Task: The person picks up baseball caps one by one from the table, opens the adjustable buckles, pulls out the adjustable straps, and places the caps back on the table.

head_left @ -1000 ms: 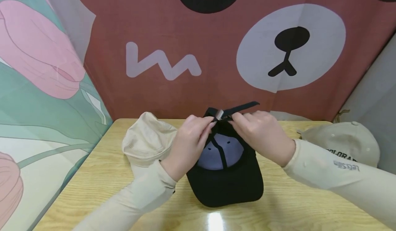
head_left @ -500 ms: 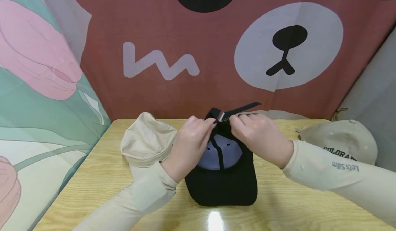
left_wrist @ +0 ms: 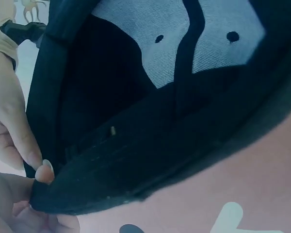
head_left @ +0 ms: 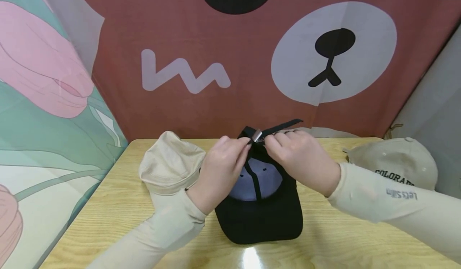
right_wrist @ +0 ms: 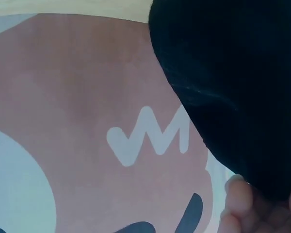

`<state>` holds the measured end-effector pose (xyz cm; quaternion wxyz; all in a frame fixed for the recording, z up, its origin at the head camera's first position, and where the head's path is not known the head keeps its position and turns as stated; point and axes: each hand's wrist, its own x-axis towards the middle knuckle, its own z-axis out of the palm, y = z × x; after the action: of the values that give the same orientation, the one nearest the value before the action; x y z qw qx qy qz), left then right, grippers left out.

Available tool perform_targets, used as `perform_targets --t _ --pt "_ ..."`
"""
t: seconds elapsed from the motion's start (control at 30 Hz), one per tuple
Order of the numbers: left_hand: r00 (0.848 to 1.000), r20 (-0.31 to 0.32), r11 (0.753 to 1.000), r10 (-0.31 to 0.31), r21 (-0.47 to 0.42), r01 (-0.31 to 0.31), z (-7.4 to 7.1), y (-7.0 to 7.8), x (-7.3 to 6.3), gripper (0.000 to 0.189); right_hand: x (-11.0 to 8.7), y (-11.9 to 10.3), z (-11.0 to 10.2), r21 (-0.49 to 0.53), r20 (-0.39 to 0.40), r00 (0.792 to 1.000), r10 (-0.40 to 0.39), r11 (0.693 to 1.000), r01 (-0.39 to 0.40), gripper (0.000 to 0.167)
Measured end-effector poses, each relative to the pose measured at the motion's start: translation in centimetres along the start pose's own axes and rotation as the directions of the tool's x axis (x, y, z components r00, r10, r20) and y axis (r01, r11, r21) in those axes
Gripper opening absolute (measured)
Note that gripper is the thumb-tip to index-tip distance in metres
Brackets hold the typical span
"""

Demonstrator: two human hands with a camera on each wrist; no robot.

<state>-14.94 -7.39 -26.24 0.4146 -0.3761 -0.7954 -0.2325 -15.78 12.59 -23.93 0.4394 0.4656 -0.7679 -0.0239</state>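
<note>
A black cap (head_left: 260, 217) lies upside down on the wooden table (head_left: 119, 221), its grey-blue lining (head_left: 256, 179) facing up. Its back strap (head_left: 282, 125) is raised, with a metal buckle (head_left: 256, 135) on it. My left hand (head_left: 221, 167) pinches the cap's back edge just left of the buckle. My right hand (head_left: 300, 159) pinches the strap just right of the buckle. The left wrist view looks into the cap (left_wrist: 150, 126), with fingertips (left_wrist: 41, 170) pinched on its rim. The right wrist view shows black cap fabric (right_wrist: 233, 87) above a fingertip (right_wrist: 237, 194).
A plain beige cap (head_left: 169, 163) lies left of the black one, touching my left sleeve. Another beige cap with black lettering (head_left: 394, 163) sits at the table's right end. A brown bear-print cloth (head_left: 230, 53) hangs close behind; a floral cloth (head_left: 47, 101) stands at the left.
My right hand has slid slightly left along the strap toward the buckle. The cap's brim shifted a little on the table. The left hand keeps its pinch.
</note>
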Motion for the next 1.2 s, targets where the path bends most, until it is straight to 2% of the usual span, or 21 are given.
perform_targets --t 0.13,0.2,0.33,0.47,0.53,0.97,1.2 --pt "0.999 0.030 1.000 0.019 -0.009 -0.019 -0.11 -0.01 -0.05 0.010 0.02 0.14 -0.12 0.054 0.018 0.999 0.043 0.998 -0.044 0.022" --pt "0.999 0.039 1.000 0.027 -0.014 -0.027 -0.16 -0.05 -0.16 0.011 0.00 0.23 -0.23 0.086 0.027 0.997 0.067 0.994 -0.069 0.018" --pt "0.999 0.036 0.999 0.032 -0.017 -0.031 -0.27 -0.09 -0.23 0.014 0.02 0.40 -0.31 0.096 0.023 0.998 0.057 0.994 -0.059 0.020" --pt "1.000 0.013 1.000 0.019 -0.022 -0.019 -0.31 -0.11 -0.12 0.017 0.07 0.52 -0.26 0.060 0.001 1.000 0.018 0.998 -0.018 0.037" --pt "1.000 0.003 1.000 0.014 -0.028 -0.014 -0.30 -0.14 -0.10 0.018 0.09 0.56 -0.25 0.050 -0.004 1.000 0.013 0.999 -0.013 0.039" --pt "1.000 0.007 0.999 -0.006 -0.052 0.006 -0.25 -0.49 -0.43 0.023 -0.31 0.74 -0.34 0.060 -0.010 0.999 0.044 0.997 -0.043 0.037" --pt "1.000 -0.021 0.996 -0.008 -0.093 0.006 0.01 -0.52 -0.42 0.027 -0.41 0.81 -0.50 0.061 0.011 0.999 0.038 0.997 -0.038 0.032"
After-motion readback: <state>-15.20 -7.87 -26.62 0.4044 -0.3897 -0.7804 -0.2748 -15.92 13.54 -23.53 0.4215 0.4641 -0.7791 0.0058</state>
